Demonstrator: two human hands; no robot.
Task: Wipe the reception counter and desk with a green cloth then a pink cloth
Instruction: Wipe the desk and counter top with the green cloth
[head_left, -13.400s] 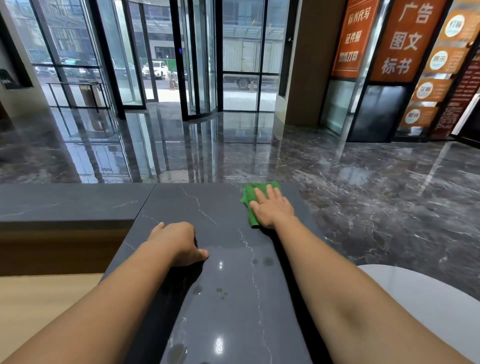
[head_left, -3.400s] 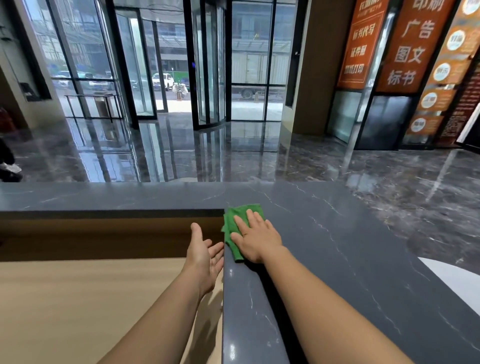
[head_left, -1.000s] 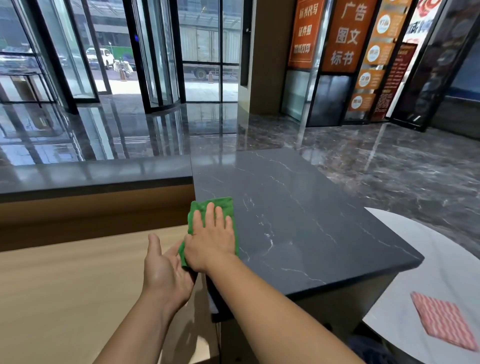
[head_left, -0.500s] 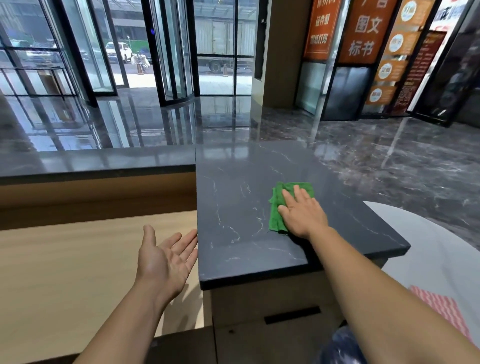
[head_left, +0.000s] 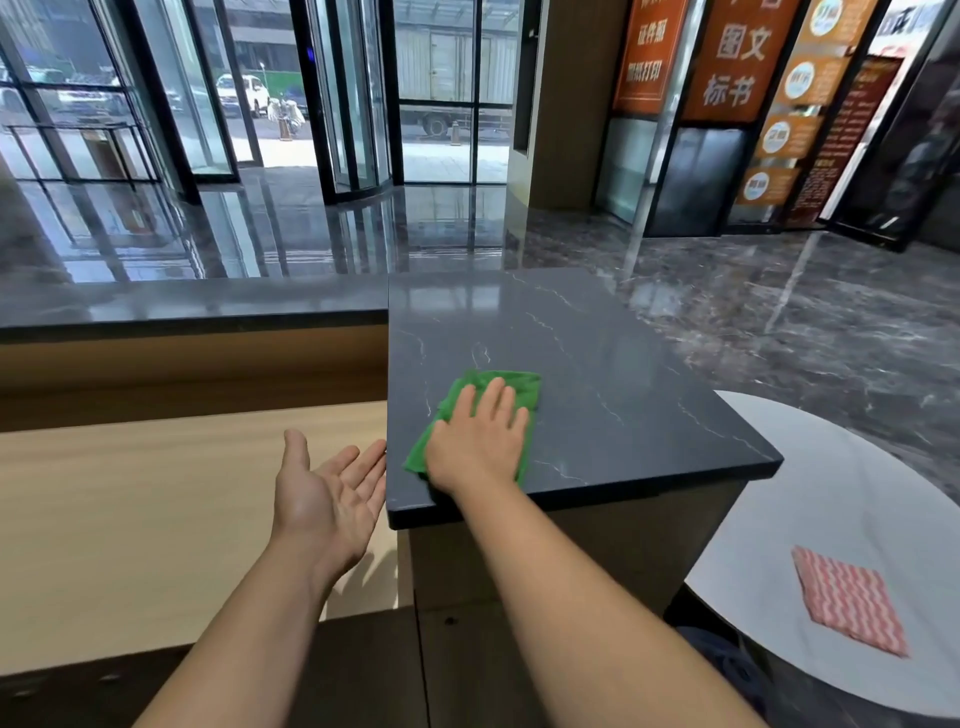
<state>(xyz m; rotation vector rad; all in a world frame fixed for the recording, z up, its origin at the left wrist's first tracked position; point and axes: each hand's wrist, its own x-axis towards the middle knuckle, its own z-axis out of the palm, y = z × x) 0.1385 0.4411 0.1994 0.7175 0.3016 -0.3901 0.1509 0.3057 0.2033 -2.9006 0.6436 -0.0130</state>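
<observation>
The green cloth (head_left: 511, 387) lies flat on the dark marbled reception counter (head_left: 597, 353), near its front left corner. My right hand (head_left: 480, 439) presses palm-down on the cloth, fingers spread, covering most of it. My left hand (head_left: 324, 496) hovers palm-up and open beside the counter's left edge, above the lower wooden desk (head_left: 130, 514), its fingertips close to that edge. A pink-and-white striped cloth (head_left: 849, 597) lies folded on a white round table (head_left: 841, 467) at the lower right.
The counter's long narrow section (head_left: 182, 306) runs off to the left behind the wooden desk. A glossy dark marble floor (head_left: 779, 312), glass doors and orange signs fill the lobby beyond. The counter's front face drops to a dark ledge below.
My right hand has slid the green cloth leftward and toward me across the counter top. My left hand stays open, palm-up, by the counter's left edge.
</observation>
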